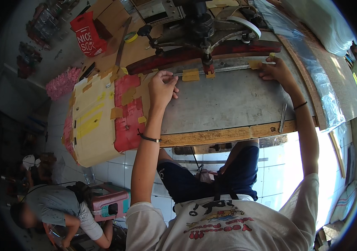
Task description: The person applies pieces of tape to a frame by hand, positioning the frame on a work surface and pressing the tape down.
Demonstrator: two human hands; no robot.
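A thin, pale strip (237,67) runs across the far part of a grey metal plate (224,104), just below a long, curved red bar (245,48). My left hand (163,88) pinches the strip's left end between thumb and fingers. At the other end, my right hand (277,74) curls its fingers on the strip beside a small tan tape piece (255,64). Another tan tape patch (190,75) lies on the plate between my hands. A dark press head (199,25) stands over the middle, its red-tipped foot (208,67) reaching down near the strip.
Left of the plate is a cream and red padded cover (95,121) with tape patches. Behind it are a red bag (88,34), a yellow tape roll (130,37) and a pink bundle (62,82). A slim metal tool (283,118) lies near the right corner. Another person (57,209) crouches lower left.
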